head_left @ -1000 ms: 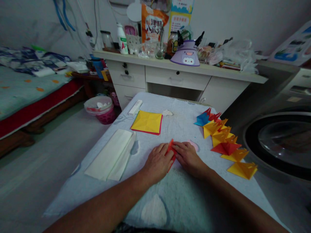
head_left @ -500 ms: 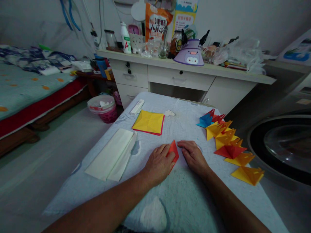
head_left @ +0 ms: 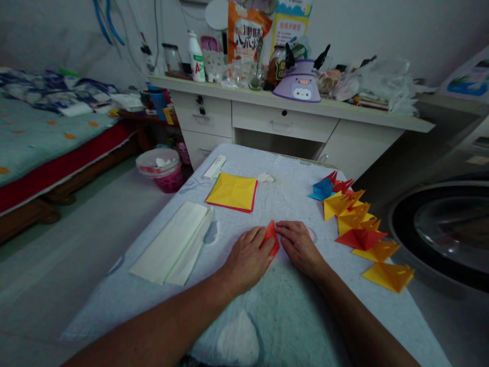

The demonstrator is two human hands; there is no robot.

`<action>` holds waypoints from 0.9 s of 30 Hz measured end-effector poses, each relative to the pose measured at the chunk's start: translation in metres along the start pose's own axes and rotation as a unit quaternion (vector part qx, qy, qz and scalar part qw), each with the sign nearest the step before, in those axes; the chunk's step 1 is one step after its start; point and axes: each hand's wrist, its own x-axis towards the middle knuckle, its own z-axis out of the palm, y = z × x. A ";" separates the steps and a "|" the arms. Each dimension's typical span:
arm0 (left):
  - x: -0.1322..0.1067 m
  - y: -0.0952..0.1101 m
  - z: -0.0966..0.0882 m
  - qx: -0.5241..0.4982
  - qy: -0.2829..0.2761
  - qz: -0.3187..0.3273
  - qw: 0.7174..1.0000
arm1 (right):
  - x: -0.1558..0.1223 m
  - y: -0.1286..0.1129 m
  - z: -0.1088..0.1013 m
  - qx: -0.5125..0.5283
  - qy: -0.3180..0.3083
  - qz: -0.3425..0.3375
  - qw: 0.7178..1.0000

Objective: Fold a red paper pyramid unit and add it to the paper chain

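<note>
A small piece of orange-red origami paper (head_left: 274,243), folded into a narrow pointed shape, lies on the cloth-covered table (head_left: 290,316). My left hand (head_left: 250,255) rests over its left side, holding it down with the fingers, and hides part of it. On the other side, my right hand (head_left: 298,244) has its fingers stretched out, with the fingertips at the paper's upper right edge. Beyond my hands sits a stack of square creased paper (head_left: 233,191), yellow on top with red beneath. A row of finished folded paper cranes (head_left: 362,238) in yellow, red and blue stands at the right.
A folded white paper sheet (head_left: 173,242) lies at left, with a small white box (head_left: 215,167) farther back. Crumpled white tissue (head_left: 266,177) is near the stack. Behind the table stands a cluttered desk (head_left: 255,125). A pink bin (head_left: 168,176) is on the floor; a washing machine (head_left: 454,224) is right.
My right hand has shifted slightly left, so its fingertips now meet the edge of the orange-red paper. My left hand stays on the paper. The view has moved very slightly.
</note>
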 end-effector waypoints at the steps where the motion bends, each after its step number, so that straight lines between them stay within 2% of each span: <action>1: 0.000 0.000 0.000 0.000 0.000 0.000 1.000 | 0.000 0.000 0.000 0.000 0.000 -0.001 1.000; 10: -0.001 0.000 0.002 0.003 0.000 -0.001 1.000 | 0.001 0.000 0.000 -0.005 -0.002 -0.004 1.000; 27: 0.000 0.002 0.001 0.020 0.000 -0.007 1.000 | 0.004 -0.009 0.006 -0.092 -0.035 0.013 0.995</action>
